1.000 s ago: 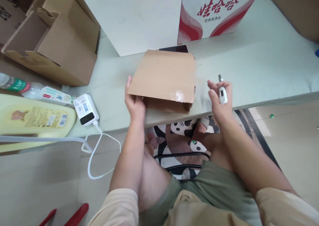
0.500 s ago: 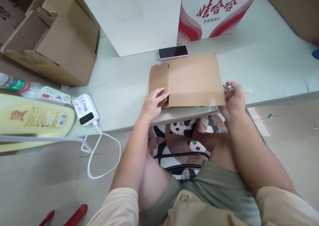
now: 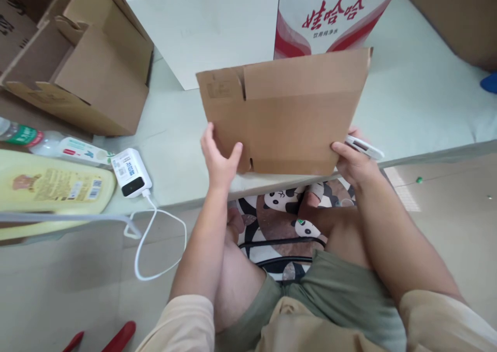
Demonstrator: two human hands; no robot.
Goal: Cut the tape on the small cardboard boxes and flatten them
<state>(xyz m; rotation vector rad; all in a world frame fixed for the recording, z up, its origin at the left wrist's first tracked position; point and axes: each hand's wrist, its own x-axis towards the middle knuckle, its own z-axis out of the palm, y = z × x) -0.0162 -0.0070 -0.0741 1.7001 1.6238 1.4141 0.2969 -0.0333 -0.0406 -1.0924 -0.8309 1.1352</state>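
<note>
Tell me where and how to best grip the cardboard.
Likely the left and right edges of the cardboard, left hand and right hand coming from their own sides, thumbs on the near face: it is broad and flat, tilted up, with side edges exposed.

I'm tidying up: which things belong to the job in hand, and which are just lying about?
Seemingly in use:
brown cardboard, between the left hand and right hand
white tool, in the right hand

Seemingly just lying about:
yellow bottle
clear bottle
white device
open brown box
white box
</note>
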